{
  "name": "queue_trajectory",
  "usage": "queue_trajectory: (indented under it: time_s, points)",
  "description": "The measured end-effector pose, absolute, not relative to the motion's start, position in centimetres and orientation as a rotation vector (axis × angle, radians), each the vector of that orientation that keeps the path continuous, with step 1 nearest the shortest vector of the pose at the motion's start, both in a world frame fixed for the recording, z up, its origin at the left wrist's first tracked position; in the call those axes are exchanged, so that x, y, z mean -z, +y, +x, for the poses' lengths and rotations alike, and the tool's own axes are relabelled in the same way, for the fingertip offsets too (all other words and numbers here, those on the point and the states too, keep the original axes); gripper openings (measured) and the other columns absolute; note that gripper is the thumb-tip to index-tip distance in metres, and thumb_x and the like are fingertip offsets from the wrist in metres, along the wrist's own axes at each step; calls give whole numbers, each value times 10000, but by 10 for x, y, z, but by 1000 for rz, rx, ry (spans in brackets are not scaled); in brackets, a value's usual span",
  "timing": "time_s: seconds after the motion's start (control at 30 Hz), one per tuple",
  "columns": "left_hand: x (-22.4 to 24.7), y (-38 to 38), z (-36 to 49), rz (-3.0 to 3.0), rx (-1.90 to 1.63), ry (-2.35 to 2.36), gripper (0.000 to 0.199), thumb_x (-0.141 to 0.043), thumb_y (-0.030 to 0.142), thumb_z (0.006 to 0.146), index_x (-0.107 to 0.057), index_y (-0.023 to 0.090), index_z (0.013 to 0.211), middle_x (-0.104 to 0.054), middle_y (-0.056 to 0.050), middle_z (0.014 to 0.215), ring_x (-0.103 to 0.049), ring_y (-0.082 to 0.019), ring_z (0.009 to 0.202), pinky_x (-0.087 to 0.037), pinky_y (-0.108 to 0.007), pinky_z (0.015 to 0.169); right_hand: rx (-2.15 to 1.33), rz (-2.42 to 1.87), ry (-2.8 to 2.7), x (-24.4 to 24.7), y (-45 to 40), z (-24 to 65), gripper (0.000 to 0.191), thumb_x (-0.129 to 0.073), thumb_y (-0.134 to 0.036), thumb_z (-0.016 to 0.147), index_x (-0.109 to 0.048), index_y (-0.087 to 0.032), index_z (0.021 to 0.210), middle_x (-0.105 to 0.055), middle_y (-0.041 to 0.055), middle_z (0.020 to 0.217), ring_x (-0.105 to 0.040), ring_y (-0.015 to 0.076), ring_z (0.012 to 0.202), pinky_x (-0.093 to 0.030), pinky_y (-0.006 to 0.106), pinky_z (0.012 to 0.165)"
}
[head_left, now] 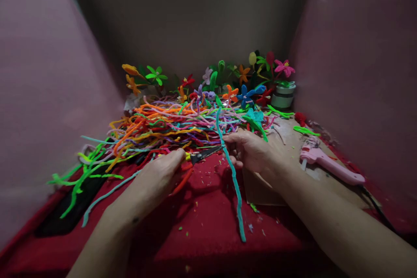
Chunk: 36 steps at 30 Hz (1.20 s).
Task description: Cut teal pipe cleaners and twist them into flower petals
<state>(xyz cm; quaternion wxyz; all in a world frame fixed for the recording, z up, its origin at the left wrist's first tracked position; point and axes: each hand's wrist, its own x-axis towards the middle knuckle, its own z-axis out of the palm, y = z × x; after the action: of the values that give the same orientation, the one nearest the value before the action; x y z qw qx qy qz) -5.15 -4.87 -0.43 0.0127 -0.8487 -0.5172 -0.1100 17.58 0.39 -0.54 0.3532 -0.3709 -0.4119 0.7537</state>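
Observation:
My left hand [169,164] is closed round the handles of a pair of scissors [208,153] with dark blades and a bit of yellow at the grip. The blades point right and reach a turquoise pipe cleaner [235,184]. Between thumb and fingers, my right hand [246,150] pinches that pipe cleaner near its middle. One end rises toward the pile behind, and the other hangs down over the red cloth. Whether the blades touch it, I cannot tell. Just beyond both hands lies a heap of many-coloured pipe cleaners [163,124].
A pink glue gun [332,165] rests on a cardboard sheet [267,189] at right. Pipe-cleaner flowers [156,75] and a white pot [282,96] line the back. Green pipe cleaners [78,182] spread over a black flat object [65,215] at left. Small clippings dot the red cloth [202,230].

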Motion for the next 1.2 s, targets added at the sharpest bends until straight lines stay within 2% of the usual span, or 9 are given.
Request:
queue_trajectory:
  time_s: [0.1,0.17,0.27,0.43,0.67,0.83,1.2]
  points:
    - [6,-47,-55,-2611,353,-1695,181,-329,307,878,-318,214,723,-418,37,625,-356,-109,524,-263,-243,526,-2020,-891,-1047,4,2,177,129,-508,-216,631,-584,-129,574,-547,8,441,-466,85,345,-293,181,294]
    - [7,-46,-56,-2597,365,-1715,181,-334,312,877,-309,217,725,-410,38,629,-356,-111,530,-263,-244,533,-1992,-871,-1066,1,-1,176,86,-546,-192,601,-596,-123,586,-559,-2,471,-444,67,358,-289,181,317]
    - [9,-45,-57,-2595,375,-1716,169,-334,300,877,-312,216,731,-408,35,639,-366,-113,542,-270,-245,543,-1832,-864,-1146,-3,-5,173,39,-609,-153,561,-584,-127,545,-540,-27,463,-384,45,349,-248,192,330]
    - [10,-46,-57,-2598,347,-1682,115,-338,215,860,-321,212,746,-407,26,670,-372,-117,559,-282,-252,557,-1755,-833,-1148,-2,-6,170,112,-616,-160,546,-548,-150,458,-472,-48,397,-337,45,348,-212,217,357]
    - [10,-45,-57,-2660,323,-1615,105,-335,127,832,-343,208,766,-424,11,741,-365,-123,604,-295,-250,567,-1784,-860,-1162,-1,-3,173,61,-623,-137,502,-574,-130,468,-496,-32,420,-387,46,400,-238,212,410]
    - [9,-45,-58,-2700,347,-1616,102,-336,149,849,-358,204,766,-428,10,746,-365,-120,612,-297,-248,568,-1854,-857,-1173,1,-1,174,78,-625,-115,492,-555,-123,461,-481,-39,415,-392,41,391,-256,204,417]
    - [7,-45,-56,-2743,295,-1599,138,-307,226,886,-381,202,771,-441,14,718,-387,-113,595,-301,-239,563,-1773,-845,-1265,3,-2,175,83,-595,-111,512,-562,-152,447,-483,-29,422,-387,62,385,-272,211,385]
